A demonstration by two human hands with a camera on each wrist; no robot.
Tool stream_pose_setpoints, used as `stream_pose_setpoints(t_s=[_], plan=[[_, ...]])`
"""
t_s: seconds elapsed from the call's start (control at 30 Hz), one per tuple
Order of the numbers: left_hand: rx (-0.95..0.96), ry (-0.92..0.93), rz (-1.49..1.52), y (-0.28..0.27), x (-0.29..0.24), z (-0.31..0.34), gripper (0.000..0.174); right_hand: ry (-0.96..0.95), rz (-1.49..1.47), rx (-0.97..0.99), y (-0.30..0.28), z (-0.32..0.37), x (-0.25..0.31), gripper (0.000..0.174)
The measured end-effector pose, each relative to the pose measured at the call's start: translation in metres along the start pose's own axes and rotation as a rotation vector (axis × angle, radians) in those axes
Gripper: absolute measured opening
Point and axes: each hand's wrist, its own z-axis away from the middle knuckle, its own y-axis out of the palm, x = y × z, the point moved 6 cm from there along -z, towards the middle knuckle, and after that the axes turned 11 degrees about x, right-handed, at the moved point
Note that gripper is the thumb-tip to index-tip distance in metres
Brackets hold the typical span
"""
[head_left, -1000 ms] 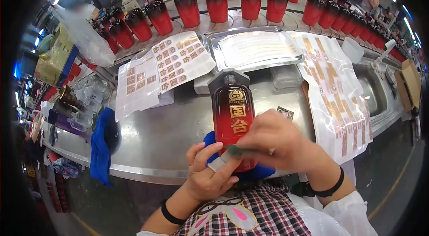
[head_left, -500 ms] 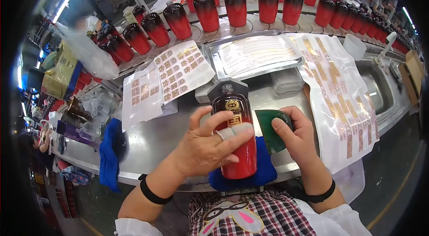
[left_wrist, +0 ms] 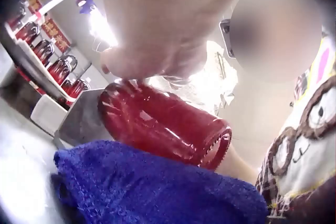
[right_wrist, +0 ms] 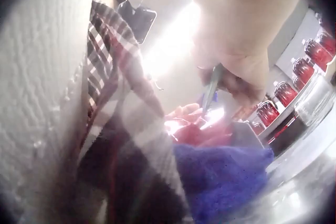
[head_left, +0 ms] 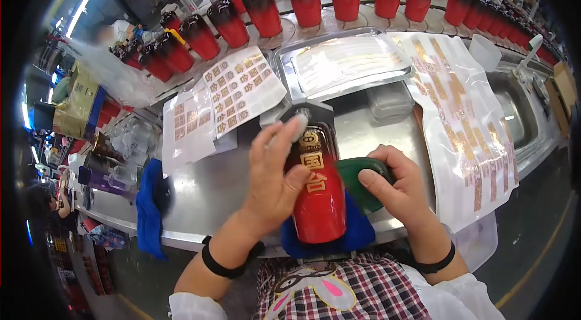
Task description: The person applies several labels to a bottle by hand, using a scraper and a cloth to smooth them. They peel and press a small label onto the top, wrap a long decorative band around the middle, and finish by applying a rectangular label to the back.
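A red bottle (head_left: 321, 217) with a dark top and gold lettering lies tilted on a blue cloth (head_left: 363, 236), its neck away from me. My left hand (head_left: 269, 184) is at the bottle's upper left side, fingers extended toward the neck and thumb over the edge of the lettering. White wrapping (head_left: 299, 128) covers one of its fingertips. On the other side, my right hand (head_left: 400, 190) pinches a green scraper (head_left: 357, 178) between thumb and fingers, its blade overlapping the bottle's right edge. The left wrist view shows the bottle's ridged base (left_wrist: 216, 148) above the cloth.
Sheets of gold characters (head_left: 248, 87) lie left, and a long sheet of gold strips (head_left: 460, 138) lies right. A metal tray (head_left: 290, 75) with white strips stands behind the bottle. Beyond, red bottles (head_left: 304, 2) line a conveyor. Another blue cloth (head_left: 150, 211) hangs over the left edge.
The hands were together low on the bottle and then parted. My left hand moved up toward the neck, uncovering the lettering. The scraper has come left to the bottle's edge over the last half second.
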Motion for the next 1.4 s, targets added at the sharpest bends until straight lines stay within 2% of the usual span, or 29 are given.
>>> stream_pose_setpoints(t_s=[0.07, 0.1, 0.13, 0.23, 0.27, 0.37, 0.4, 0.43, 0.5, 0.53, 0.57, 0.63, 0.7, 0.77, 0.83, 0.87, 0.9, 0.93, 1.07, 1.17, 1.2, 1.3, 1.33, 1.4], plan=[[-0.045, -0.009, 0.03, -0.003, 0.004, 0.004, 0.058, -0.037, 0.045, 0.086, 0.009, -0.006, 0.011, 0.021], [-0.01, 0.01, -0.044, 0.0, 0.0, 0.006, 0.058, -0.054, 0.066, 0.126, 0.013, -0.009, 0.014, 0.022], [0.025, 0.032, -0.119, 0.004, -0.005, 0.01, 0.058, 0.01, 0.048, 0.192, 0.017, -0.012, 0.007, 0.024], [0.018, 0.037, -0.198, 0.005, -0.004, 0.016, 0.059, 0.06, 0.012, -0.003, 0.009, -0.02, -0.018, 0.023], [0.014, 0.025, -0.207, 0.002, 0.0, 0.017, 0.059, 0.184, -0.097, -0.15, 0.002, -0.014, -0.025, 0.02], [-0.004, -0.026, -0.184, -0.006, 0.008, 0.018, 0.06, -0.311, 0.579, -0.146, 0.008, 0.001, 0.013, 0.023], [-0.008, -0.022, -0.218, -0.009, 0.007, 0.018, 0.061, -0.491, 0.67, -0.014, 0.023, 0.006, 0.025, 0.029], [-0.016, -0.01, -0.251, -0.011, 0.006, 0.015, 0.061, -0.588, 0.696, 0.073, 0.034, 0.015, 0.036, 0.031], [0.076, 0.112, -0.388, -0.012, -0.013, 0.005, 0.062, -0.561, 0.627, 0.25, 0.04, 0.022, 0.048, 0.03], [0.123, 0.151, -0.366, -0.008, -0.019, 0.001, 0.063, -0.472, 0.553, 0.261, 0.036, 0.023, 0.046, 0.027], [0.209, 0.124, -0.411, -0.001, -0.017, -0.001, 0.06, -0.38, 0.548, 0.217, 0.027, 0.025, 0.045, 0.026], [0.142, 0.114, -0.358, -0.007, -0.012, -0.006, 0.057, -0.204, 0.536, 0.126, 0.01, 0.03, 0.046, 0.025], [0.082, 0.062, -0.33, -0.013, -0.003, -0.008, 0.056, -0.213, 0.604, -0.066, -0.008, 0.037, 0.07, 0.028], [0.086, 0.003, -0.326, -0.016, -0.002, -0.006, 0.056, -0.268, 0.785, -0.082, -0.031, 0.036, 0.086, 0.028], [0.111, 0.018, -0.345, -0.016, -0.006, -0.002, 0.055, -0.367, 0.963, -0.067, -0.06, 0.03, 0.089, 0.032], [0.089, 0.002, -0.345, -0.016, -0.005, 0.004, 0.056, -0.302, 0.855, -0.086, -0.077, 0.024, 0.09, 0.035], [0.086, 0.0, -0.365, -0.017, -0.006, 0.01, 0.057, -0.31, 1.033, -0.128, -0.101, 0.018, 0.086, 0.035], [0.089, -0.018, -0.343, -0.018, -0.009, 0.016, 0.058, -0.293, 1.069, -0.141, -0.123, 0.012, 0.083, 0.032], [0.091, -0.093, -0.236, -0.011, -0.014, 0.045, 0.063, -0.024, 1.248, -0.208, -0.226, -0.006, 0.044, 0.029], [-0.005, -0.13, -0.092, 0.005, -0.005, 0.067, 0.065, 0.202, 1.28, -0.137, -0.269, -0.028, 0.015, 0.027], [-0.029, -0.154, -0.014, 0.01, -0.004, 0.071, 0.065, 0.154, 1.267, -0.154, -0.265, -0.036, 0.014, 0.026], [-0.097, -0.233, 0.165, 0.027, 0.007, 0.085, 0.066, 0.009, 1.317, 0.052, -0.247, -0.081, 0.007, 0.026], [-0.056, -0.254, 0.117, 0.03, 0.012, 0.088, 0.067, 0.213, 1.326, 0.106, -0.245, -0.099, 0.001, 0.024], [-0.045, -0.254, 0.188, 0.034, 0.015, 0.088, 0.069, 0.23, 1.446, 0.174, -0.241, -0.128, -0.002, 0.026]])
